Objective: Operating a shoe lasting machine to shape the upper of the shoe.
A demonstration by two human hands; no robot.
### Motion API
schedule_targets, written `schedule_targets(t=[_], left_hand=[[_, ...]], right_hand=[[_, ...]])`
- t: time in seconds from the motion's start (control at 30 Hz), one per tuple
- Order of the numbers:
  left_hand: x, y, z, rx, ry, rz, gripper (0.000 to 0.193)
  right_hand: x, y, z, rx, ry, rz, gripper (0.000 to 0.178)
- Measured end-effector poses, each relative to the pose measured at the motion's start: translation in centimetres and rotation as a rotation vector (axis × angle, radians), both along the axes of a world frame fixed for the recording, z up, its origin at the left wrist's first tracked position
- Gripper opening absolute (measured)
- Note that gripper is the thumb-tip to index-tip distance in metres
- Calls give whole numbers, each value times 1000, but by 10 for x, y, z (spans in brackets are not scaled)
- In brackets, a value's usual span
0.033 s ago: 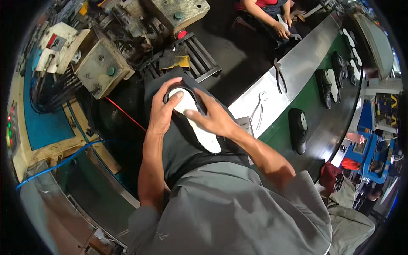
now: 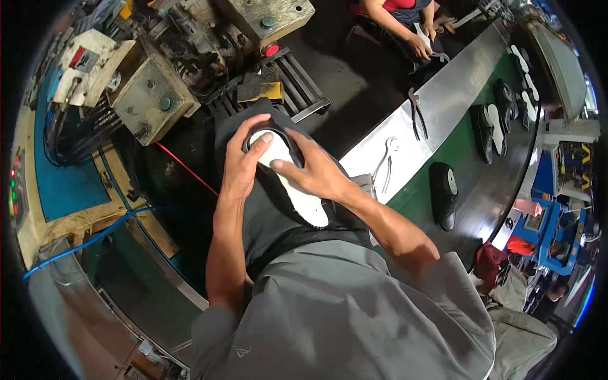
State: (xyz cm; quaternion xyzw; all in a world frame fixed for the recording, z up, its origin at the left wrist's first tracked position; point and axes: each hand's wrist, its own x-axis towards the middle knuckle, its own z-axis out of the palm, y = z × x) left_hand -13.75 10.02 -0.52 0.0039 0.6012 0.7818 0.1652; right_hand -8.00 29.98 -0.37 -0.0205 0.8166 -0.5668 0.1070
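Note:
A black shoe (image 2: 292, 147) lies across my lap with its white sole side (image 2: 303, 201) facing up. My left hand (image 2: 242, 161) wraps round the far end, its thumb pressed on the white surface. From the other side my right hand (image 2: 320, 171) grips the same shoe, fingers along the black edge and thumb on the white part. The undersides of the fingers are hidden. To the right, two pairs of pincers, one dark (image 2: 417, 115) and one silver (image 2: 387, 161), lie on a metal ledge (image 2: 373, 136).
Beyond the ledge runs a green belt (image 2: 411, 202) carrying a black shoe (image 2: 445, 196) and several more shoes farther up. Machinery with a metal box (image 2: 152, 104) stands at left. A co-worker's hands (image 2: 421, 44) hold a white piece and a tool.
My right thumb has shifted very slightly on the white surface. The shoe and my left hand stay in place.

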Motion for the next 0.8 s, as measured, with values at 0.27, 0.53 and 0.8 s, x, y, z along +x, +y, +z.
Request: schedule_targets(t=[0.27, 0.53, 0.8], left_hand=[[9, -5, -23, -46, 120, 65, 38], [5, 1, -27, -81, 143, 7, 39], [8, -2, -27, 57, 50, -55, 39]], right_hand=[[3, -14, -6, 96, 251, 47, 78], [6, 6, -1, -45, 8, 61, 68], [0, 31, -6, -256, -96, 224, 74]])
